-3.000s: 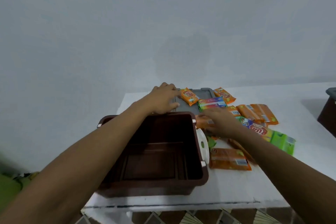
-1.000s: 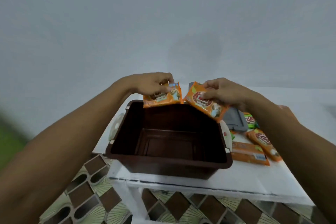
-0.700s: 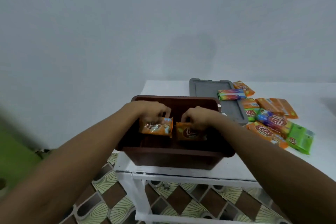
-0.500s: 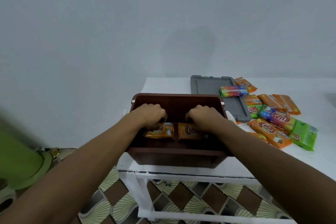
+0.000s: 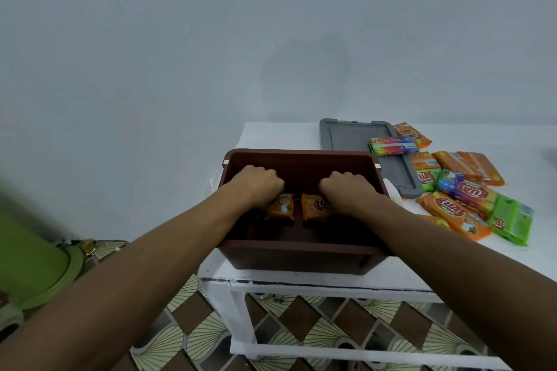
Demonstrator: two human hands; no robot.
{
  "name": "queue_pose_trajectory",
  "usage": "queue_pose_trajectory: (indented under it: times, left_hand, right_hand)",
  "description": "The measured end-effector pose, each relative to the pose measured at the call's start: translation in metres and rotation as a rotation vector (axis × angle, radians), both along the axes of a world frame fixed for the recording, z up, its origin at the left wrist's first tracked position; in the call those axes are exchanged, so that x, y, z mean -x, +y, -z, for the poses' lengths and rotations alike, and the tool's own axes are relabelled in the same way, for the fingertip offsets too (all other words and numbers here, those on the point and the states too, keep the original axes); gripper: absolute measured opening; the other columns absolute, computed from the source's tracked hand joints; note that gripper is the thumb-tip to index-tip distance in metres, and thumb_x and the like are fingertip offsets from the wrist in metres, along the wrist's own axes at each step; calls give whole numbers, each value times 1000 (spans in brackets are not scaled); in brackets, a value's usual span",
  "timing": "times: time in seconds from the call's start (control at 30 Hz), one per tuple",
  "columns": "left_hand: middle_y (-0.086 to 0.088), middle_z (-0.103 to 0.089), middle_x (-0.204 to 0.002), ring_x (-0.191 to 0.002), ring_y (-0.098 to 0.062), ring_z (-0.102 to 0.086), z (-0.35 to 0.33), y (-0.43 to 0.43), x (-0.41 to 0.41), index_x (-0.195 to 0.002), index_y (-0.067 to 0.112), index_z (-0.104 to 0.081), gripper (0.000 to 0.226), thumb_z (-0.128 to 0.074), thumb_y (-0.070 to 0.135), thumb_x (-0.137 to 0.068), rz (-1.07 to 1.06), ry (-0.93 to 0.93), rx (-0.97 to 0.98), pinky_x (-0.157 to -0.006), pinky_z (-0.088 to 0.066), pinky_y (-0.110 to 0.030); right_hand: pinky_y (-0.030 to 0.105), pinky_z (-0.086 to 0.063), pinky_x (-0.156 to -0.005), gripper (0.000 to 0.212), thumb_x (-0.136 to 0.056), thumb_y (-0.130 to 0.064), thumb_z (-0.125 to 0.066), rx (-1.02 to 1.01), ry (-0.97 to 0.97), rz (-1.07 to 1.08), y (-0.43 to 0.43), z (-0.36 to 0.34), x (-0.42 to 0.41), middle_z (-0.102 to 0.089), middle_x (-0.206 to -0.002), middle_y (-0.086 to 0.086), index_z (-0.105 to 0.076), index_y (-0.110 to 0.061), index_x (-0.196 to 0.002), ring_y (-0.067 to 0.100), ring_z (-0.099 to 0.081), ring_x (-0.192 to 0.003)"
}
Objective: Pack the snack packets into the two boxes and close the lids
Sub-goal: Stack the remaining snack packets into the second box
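Observation:
An open brown box [image 5: 301,253] stands at the near left corner of the white table [image 5: 512,268]. Both my hands are down inside it. My left hand [image 5: 259,187] is closed on an orange snack packet [image 5: 281,208]. My right hand [image 5: 346,190] is closed on a second orange snack packet [image 5: 313,208]. The two packets lie side by side low in the box. The box's grey lid [image 5: 355,141] lies flat behind it, with a rainbow-coloured packet [image 5: 391,145] on top. More orange packets [image 5: 452,215] and green packets [image 5: 512,221] are spread on the table to the right.
The table stands against a pale wall. A patterned brown and cream tiled floor [image 5: 211,334] shows below the table's front edge. A green object [image 5: 33,262] sits on the floor at the far left. A dark edge shows at the far right of the table.
Both hands picked an orange packet each from the table, carried them over the box and lowered them inside. In the last half second the hands sank slightly deeper.

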State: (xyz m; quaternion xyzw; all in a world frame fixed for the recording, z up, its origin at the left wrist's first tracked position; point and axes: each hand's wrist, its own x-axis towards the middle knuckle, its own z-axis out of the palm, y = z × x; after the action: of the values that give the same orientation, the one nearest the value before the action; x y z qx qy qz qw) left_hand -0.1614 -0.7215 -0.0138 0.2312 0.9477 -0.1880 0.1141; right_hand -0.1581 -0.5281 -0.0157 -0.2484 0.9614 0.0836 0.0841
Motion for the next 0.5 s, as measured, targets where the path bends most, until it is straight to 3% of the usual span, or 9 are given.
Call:
queue_pose_trajectory:
  times: [0.2,0.3,0.37,0.5]
  left_hand:
    - [-7,-60,-116,-102,-26,-60,-5,-3,-1,-121,17,-62,61,-79,49,-72,-46,-58,-66,-75,-48,-36]
    - [-5,-63,-112,-94,-21,-60,-7,-6,-2,-117,19,-63,56,-72,57,-77,-72,-72,-143,-72,-50,-34]
    - [-4,-61,-118,-101,-23,-60,-13,-4,-4,-127,24,-58,56,-65,58,-82,-55,-82,-158,-74,-47,-35]
    - [-2,-58,-128,-112,-25,-57,-34,8,-5,-135,31,-49,55,-58,57,-88,20,-7,-232,-82,-48,-38]
  right_hand:
    - [36,-49,-85,34,-90,-25,-65,-70,-91,-38,-4,-8,2,-58,-117,12,-56,-8,-119,26,-59,-103]
    - [35,-51,-87,44,-88,-29,-68,-116,-154,-51,-3,-16,4,-58,-121,11,-54,-11,-125,25,-59,-105]
    - [34,-49,-83,46,-88,-30,-68,-128,-167,-56,4,-22,-1,-57,-121,8,-54,-16,-130,24,-58,-105]
    - [32,-49,-81,19,-93,-30,-58,-5,-76,-132,41,-41,-14,-61,-108,0,-61,-26,-112,18,-58,-99]
